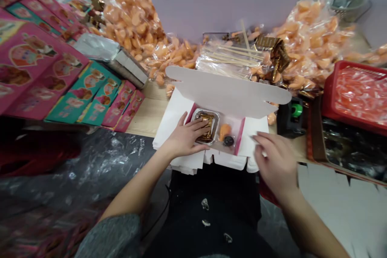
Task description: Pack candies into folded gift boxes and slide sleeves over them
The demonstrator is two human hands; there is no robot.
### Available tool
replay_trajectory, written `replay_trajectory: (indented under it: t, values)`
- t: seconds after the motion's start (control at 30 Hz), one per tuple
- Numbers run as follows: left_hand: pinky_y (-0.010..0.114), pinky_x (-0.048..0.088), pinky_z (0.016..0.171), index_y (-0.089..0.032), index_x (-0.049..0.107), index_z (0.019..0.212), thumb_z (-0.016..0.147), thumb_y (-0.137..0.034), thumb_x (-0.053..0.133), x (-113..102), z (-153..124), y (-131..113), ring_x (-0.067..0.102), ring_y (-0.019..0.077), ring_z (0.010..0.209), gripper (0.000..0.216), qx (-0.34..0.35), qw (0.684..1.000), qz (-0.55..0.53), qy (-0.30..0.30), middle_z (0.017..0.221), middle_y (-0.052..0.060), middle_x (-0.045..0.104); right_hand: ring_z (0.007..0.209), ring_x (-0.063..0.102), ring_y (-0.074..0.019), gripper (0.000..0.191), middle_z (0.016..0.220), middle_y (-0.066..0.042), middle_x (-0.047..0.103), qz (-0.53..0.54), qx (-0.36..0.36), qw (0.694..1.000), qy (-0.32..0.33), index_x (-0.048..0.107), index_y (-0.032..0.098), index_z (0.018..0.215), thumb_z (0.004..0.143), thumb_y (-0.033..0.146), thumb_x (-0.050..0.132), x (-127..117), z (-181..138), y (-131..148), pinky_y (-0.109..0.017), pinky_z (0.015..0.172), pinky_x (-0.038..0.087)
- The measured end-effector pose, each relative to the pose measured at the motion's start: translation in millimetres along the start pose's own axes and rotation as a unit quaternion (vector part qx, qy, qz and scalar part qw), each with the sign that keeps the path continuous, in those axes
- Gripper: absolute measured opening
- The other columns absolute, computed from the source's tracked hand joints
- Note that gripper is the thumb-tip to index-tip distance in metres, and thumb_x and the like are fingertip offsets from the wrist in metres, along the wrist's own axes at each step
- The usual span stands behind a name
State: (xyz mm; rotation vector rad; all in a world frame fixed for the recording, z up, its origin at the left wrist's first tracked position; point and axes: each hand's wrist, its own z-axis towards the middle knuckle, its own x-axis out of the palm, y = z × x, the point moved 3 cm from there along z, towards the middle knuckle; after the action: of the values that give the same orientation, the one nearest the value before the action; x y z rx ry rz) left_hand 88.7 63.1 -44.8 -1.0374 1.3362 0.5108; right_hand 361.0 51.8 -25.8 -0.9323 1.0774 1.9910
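An opened box with white inner flaps point(173, 117) and a raised white lid point(229, 88) lies in front of me. In it a foil tray point(215, 123) holds gold-wrapped packets point(206, 129). Beside the tray, in clear plastic, are an orange piece point(224, 132) and a round black piece point(229, 141). My left hand point(189, 135) rests with spread fingers over the packets and the tray's left side. By the box's right flap is my right hand point(276, 163), slightly blurred, its fingers bent and apart from the thumb. Nothing shows in its grasp.
Pink and teal printed boxes point(87, 92) stand at left. Bagged orange pieces point(133, 20) are heaped behind, with wrapped wooden sticks point(232, 58) between heaps. On the right are a red basket point(329, 88), a tray of black packets point(353, 145) and a tape dispenser point(292, 115).
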Motion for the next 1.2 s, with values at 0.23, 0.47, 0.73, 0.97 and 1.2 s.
replay_trajectory:
  t: [0.23,0.47,0.73,0.97,1.2]
  values:
    - [0.057,0.002,0.121,-0.027,0.054,0.139,0.089,-0.069,0.050,3.9,-1.3,4.1,0.044,0.0289,0.140,0.065,0.016,0.999,-0.024,-0.023,0.150,0.008,0.050,0.128,0.054,-0.0309,0.043,0.139,-0.018,0.056,-0.015,0.010,0.999,0.034,0.052,0.014,0.138,0.098,0.026,0.042,58.0,12.6,36.1,-0.049,0.099,0.048]
    - [0.057,0.013,0.119,-0.027,0.057,0.135,0.088,-0.067,0.055,5.3,1.0,6.4,0.047,0.0293,0.137,0.061,-0.004,0.999,-0.042,-0.034,0.147,0.009,0.053,0.146,0.030,-0.0347,0.050,0.143,-0.013,0.055,0.003,0.037,0.998,0.053,0.047,0.015,0.144,0.100,0.038,0.042,66.7,-21.1,31.2,-0.061,0.113,0.033]
    - [0.055,0.023,0.118,-0.029,0.059,0.135,0.088,-0.062,0.059,5.9,-2.2,9.2,0.053,0.0297,0.132,0.058,0.021,0.997,-0.022,-0.071,0.142,0.008,0.058,0.147,0.030,-0.0328,0.041,0.141,-0.012,0.056,0.050,-0.011,0.999,-0.017,0.060,0.016,0.134,0.097,0.028,0.048,88.5,-26.6,28.1,-0.056,0.110,0.045]
    - [0.051,0.032,0.115,-0.034,0.060,0.133,0.089,-0.059,0.058,12.3,4.3,21.8,0.059,0.0277,0.126,0.051,0.060,0.992,0.030,-0.106,0.138,0.005,0.062,0.143,0.037,-0.0297,0.039,0.120,-0.010,0.067,0.077,0.001,0.994,-0.081,0.067,0.016,0.122,0.088,0.013,0.048,89.3,-18.9,31.8,-0.055,0.112,0.046]
    - [0.048,0.038,0.110,-0.033,0.062,0.132,0.089,-0.058,0.059,13.3,5.9,21.4,0.060,0.0278,0.124,0.050,0.054,0.992,0.044,-0.103,0.137,0.006,0.063,0.144,0.037,-0.0278,0.043,0.120,-0.011,0.066,0.116,0.006,0.989,-0.088,0.065,0.018,0.123,0.084,0.011,0.048,81.3,-16.8,34.9,-0.055,0.114,0.042]
